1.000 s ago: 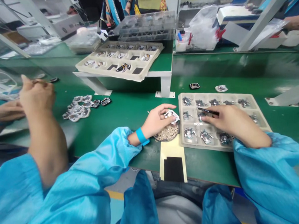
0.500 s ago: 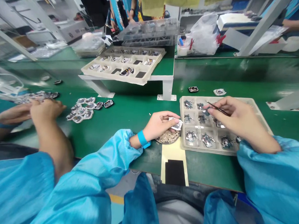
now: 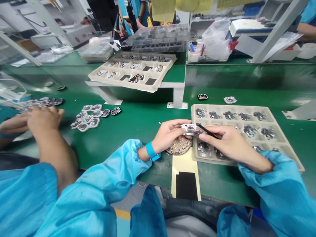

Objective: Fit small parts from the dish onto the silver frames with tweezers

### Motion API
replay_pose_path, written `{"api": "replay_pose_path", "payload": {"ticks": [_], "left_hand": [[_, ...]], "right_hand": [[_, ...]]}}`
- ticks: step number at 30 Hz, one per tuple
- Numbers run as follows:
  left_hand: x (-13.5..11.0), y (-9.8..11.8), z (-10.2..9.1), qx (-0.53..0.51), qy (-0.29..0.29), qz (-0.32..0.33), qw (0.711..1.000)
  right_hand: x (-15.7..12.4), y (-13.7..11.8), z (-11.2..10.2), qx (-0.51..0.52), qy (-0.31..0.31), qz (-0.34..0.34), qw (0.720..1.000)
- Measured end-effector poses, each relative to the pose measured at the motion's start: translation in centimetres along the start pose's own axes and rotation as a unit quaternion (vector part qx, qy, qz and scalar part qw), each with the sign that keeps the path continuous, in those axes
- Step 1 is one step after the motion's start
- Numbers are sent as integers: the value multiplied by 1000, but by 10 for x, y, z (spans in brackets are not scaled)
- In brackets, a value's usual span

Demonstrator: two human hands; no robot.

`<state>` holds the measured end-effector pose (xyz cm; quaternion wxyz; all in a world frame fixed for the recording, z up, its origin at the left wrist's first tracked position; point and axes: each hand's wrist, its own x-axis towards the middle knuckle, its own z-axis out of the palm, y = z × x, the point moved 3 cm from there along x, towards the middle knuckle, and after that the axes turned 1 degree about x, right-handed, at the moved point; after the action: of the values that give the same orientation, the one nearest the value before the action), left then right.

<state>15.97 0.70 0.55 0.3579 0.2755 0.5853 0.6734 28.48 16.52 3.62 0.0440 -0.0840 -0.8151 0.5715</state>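
My left hand [image 3: 165, 136] pinches a small white device housing [image 3: 187, 127] between thumb and fingers, above a round dish [image 3: 179, 147] of tiny pale and dark parts. From the right, my right hand [image 3: 229, 142] grips dark tweezers [image 3: 208, 131], their tip end at the housing. A small part seems to be at the tips, but fingers and blur hide what it is. Below my right hand lies a pale compartment tray [image 3: 280, 129] holding clusters of small electronic parts [image 3: 250, 130]. My right hand and forearm cover some of its compartments.
Several white housings [image 3: 87, 117] lie to the left, near a co-worker's hands [image 3: 42, 119]. A second tray [image 3: 156, 83] rests on a raised stand [image 3: 178, 96]. Two housings [image 3: 230, 100] lie behind the parts tray. Yellow paper with a black pad [image 3: 186, 186] is at the front edge.
My right hand has moved left with the tweezers, from over the parts tray to the housing in my left hand. The left hand stays nearly in place; the housing looks tilted differently.
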Motion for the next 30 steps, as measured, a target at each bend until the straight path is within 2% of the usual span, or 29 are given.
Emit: {"api": "replay_pose_path", "payload": {"ticks": [2, 6, 11, 16, 19, 30], "left_hand": [[-1, 0, 1, -9, -1, 13, 1000], [-4, -2, 4, -15, -22, 40, 999], [-5, -3, 5, 31, -26, 67, 997], [-6, -4, 6, 33, -34, 85, 995], [-6, -5, 6, 36, -31, 91, 995], [-8, -3, 7, 46, -12, 79, 996]], "right_hand": [[0, 1, 1, 11, -3, 32, 999], [0, 3, 8, 53, 42, 85, 994], [0, 3, 18, 107, 33, 80, 990], [1, 12, 18, 132, 108, 63, 983], [2, 14, 20, 137, 132, 71, 979], [1, 7, 21, 103, 135, 88, 982]]}}
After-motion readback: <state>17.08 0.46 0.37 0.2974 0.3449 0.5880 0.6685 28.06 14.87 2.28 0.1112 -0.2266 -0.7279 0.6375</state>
